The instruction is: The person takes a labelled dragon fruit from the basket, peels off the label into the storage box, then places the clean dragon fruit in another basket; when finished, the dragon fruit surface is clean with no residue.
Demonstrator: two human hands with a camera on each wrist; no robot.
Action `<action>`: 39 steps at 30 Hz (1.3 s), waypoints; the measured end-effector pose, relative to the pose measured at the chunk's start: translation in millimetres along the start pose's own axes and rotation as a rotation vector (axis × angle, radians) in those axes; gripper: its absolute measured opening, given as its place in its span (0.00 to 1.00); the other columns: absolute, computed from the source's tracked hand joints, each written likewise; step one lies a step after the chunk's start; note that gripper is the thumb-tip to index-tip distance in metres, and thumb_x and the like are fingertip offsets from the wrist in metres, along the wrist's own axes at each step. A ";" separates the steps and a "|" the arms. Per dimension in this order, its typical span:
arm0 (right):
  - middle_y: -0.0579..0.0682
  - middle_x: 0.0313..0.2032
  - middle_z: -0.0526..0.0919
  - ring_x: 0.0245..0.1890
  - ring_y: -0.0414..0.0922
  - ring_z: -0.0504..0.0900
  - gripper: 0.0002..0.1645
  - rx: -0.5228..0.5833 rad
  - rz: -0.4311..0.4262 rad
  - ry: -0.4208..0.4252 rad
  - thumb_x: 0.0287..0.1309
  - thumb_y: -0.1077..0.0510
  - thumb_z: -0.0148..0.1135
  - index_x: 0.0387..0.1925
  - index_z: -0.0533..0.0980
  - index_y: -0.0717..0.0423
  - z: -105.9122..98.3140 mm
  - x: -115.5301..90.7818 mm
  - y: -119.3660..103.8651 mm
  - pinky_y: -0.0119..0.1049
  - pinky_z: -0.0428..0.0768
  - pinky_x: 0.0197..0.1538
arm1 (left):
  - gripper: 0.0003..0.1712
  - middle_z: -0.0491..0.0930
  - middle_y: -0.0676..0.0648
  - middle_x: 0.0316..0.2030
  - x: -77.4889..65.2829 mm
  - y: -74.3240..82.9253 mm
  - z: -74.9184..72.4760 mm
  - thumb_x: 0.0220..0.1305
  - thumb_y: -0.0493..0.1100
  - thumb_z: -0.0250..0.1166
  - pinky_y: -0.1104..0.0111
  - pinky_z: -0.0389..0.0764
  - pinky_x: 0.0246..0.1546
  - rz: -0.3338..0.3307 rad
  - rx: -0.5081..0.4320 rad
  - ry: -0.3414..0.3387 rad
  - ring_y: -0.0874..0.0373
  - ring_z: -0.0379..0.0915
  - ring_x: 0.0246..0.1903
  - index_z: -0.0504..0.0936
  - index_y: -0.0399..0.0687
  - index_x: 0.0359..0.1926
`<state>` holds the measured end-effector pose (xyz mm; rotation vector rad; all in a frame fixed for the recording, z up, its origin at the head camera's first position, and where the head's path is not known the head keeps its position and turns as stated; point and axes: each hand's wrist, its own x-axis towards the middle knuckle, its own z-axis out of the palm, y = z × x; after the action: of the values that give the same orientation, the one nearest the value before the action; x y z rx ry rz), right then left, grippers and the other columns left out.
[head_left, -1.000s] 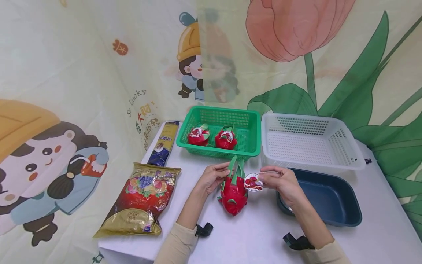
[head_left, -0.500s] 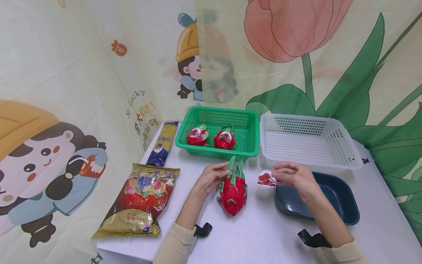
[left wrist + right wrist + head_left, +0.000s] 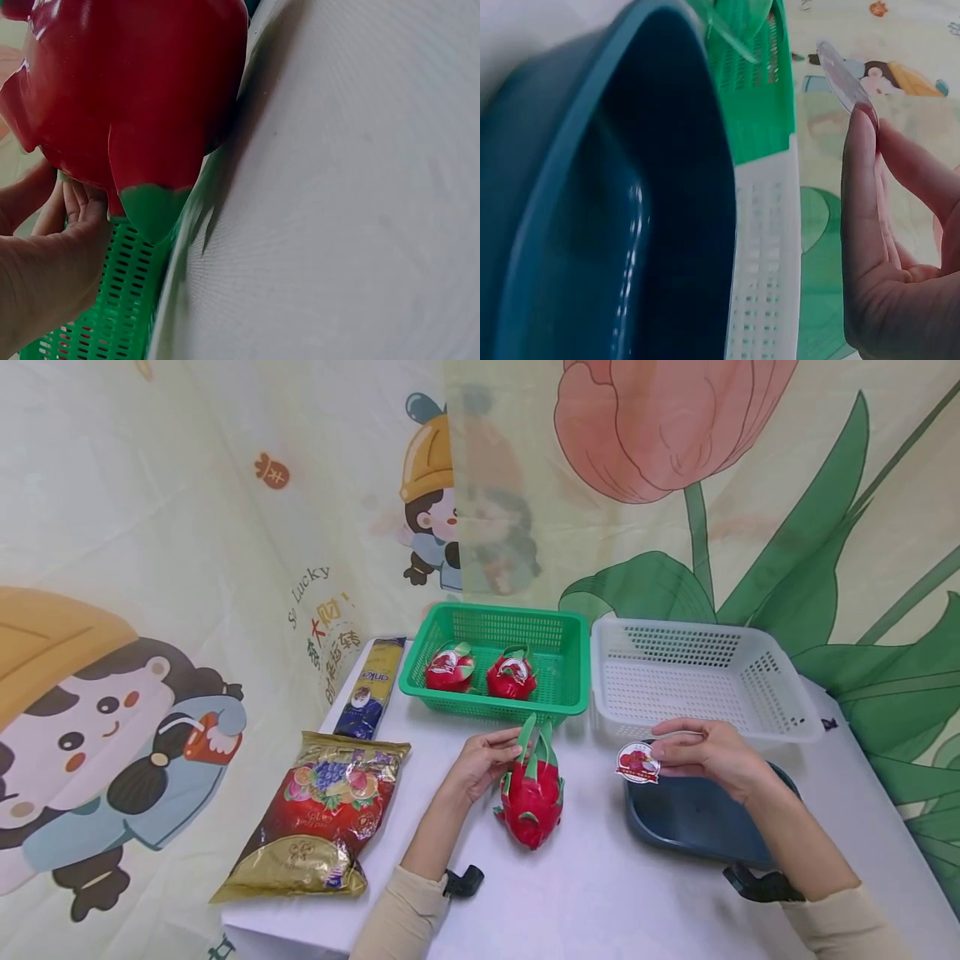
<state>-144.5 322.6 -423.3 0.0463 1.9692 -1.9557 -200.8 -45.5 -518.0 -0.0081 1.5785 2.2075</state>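
Note:
A red dragon fruit [image 3: 531, 806] with green leaf tips rests on the white table, leaves pointing away. My left hand [image 3: 480, 764] holds it at the leafy top, thumb and fingers around the leaves. In the left wrist view the fruit [image 3: 142, 82] hides part of those fingers. Between thumb and fingertips my right hand [image 3: 712, 756] pinches a round sticker [image 3: 637, 763] printed with dragon fruit. That sticker is raised above the near left rim of the dark blue basin [image 3: 660, 842]. Seen from the right wrist, the sticker [image 3: 843, 75] stands nearly edge-on.
Two dragon fruits [image 3: 512, 678] bearing similar stickers lie in the green basket [image 3: 573, 664] at the back. Beside it stands a white basket [image 3: 798, 693]. On the left are a candy bag [image 3: 318, 814] and a yellow-and-blue packet [image 3: 372, 687].
My right hand has drawn the sticker away from the dragon fruit, to the right, over the basin's edge. The left hand and its fruit stay in place.

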 end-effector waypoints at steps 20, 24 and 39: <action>0.56 0.39 0.90 0.37 0.48 0.91 0.23 -0.249 0.150 -0.031 0.65 0.65 0.69 0.55 0.78 0.78 -30.4 17.1 19.4 0.50 0.89 0.47 | 0.23 0.88 0.41 0.51 0.2 -0.2 -1.2 0.72 0.30 0.63 0.67 0.85 0.54 0.000 -0.012 -0.025 0.56 0.88 0.47 0.79 0.34 0.66; 0.56 0.39 0.90 0.36 0.48 0.91 0.22 -0.343 0.162 -0.022 0.64 0.64 0.71 0.53 0.79 0.78 -29.9 18.9 25.1 0.48 0.90 0.44 | 0.24 0.87 0.39 0.52 0.3 -0.7 -1.6 0.72 0.30 0.63 0.65 0.85 0.55 0.004 -0.015 -0.034 0.55 0.88 0.47 0.78 0.33 0.67; 0.61 0.38 0.89 0.34 0.50 0.90 0.16 -0.432 0.187 -0.006 0.62 0.70 0.69 0.48 0.80 0.80 -28.7 26.7 49.2 0.47 0.91 0.40 | 0.24 0.87 0.38 0.53 -0.7 -1.2 -2.4 0.72 0.31 0.64 0.64 0.84 0.57 0.004 -0.006 -0.040 0.53 0.88 0.48 0.78 0.32 0.67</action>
<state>-162.6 346.3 -478.7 0.1077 2.2492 -1.3845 -200.3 -47.5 -519.8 0.0366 1.5521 2.2012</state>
